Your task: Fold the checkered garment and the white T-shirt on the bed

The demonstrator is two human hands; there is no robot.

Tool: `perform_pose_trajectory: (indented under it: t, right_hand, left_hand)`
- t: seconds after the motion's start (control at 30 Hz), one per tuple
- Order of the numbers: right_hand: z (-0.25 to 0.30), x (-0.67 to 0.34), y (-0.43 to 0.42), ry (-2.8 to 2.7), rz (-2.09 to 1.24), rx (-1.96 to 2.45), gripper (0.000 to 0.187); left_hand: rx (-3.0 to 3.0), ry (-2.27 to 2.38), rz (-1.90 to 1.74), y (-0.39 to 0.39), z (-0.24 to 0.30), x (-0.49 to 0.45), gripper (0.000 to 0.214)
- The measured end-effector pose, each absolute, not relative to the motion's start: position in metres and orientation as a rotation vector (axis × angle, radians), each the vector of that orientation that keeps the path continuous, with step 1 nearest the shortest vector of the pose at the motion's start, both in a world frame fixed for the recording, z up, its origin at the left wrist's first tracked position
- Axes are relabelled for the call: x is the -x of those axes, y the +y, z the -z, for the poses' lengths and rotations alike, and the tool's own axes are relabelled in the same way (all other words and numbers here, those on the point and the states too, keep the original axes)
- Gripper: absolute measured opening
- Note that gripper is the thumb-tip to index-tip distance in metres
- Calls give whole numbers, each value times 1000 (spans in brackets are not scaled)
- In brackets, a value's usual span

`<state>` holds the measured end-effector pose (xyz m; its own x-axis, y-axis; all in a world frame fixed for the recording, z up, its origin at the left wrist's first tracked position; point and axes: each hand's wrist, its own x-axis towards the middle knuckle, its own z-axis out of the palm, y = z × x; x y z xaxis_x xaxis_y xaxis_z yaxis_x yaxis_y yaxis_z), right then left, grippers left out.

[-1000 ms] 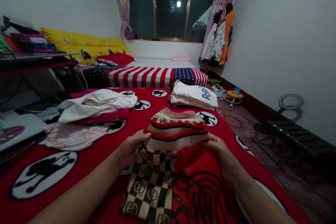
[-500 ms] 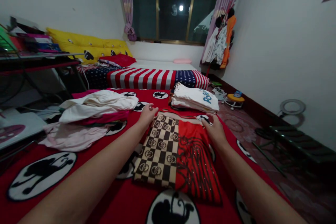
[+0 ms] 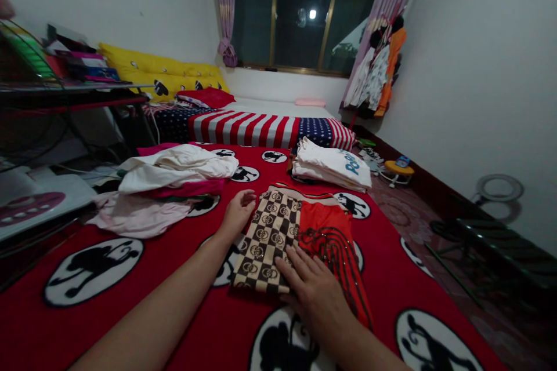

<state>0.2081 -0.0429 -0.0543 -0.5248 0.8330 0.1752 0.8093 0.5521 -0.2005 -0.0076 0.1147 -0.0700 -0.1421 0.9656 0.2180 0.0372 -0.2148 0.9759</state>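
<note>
Fingers point(image 3: 292, 261) of the right hand point(image 3: 312, 288) are spread flat on the near edge of the folded checkered-and-red garment point(image 3: 270, 232), which is laid on the red blanket point(image 3: 383, 232). The left hand point(image 3: 237, 213) is rested loosely open against its left edge.

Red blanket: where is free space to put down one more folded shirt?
Bare: near left, below the loose clothes pile; also right of the checkered garment, up to the blanket edge. Crowded: far end, holding that pile and the white stack.
</note>
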Motion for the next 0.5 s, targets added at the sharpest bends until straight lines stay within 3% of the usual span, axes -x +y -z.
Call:
perform_pose_trajectory:
  t: [0.17, 0.3, 0.4, 0.5]
  right_hand:
    - [59, -214, -24, -2500, 18, 1162, 42]
    - [19, -217, -6, -2258, -460, 1242, 31]
    - [-26, -224, 12, -1908, -881, 1296, 32]
    - [-68, -241, 30, -1581, -1083, 1431, 27]
  left_hand:
    - [-1351, 1209, -1493, 117, 77, 7, 31]
    - [-1343, 1214, -1521, 123, 83, 9, 33]
    - [-1334, 1200, -1533, 126, 86, 10, 34]
    - [-1325, 1185, -1536, 127, 88, 10, 34]
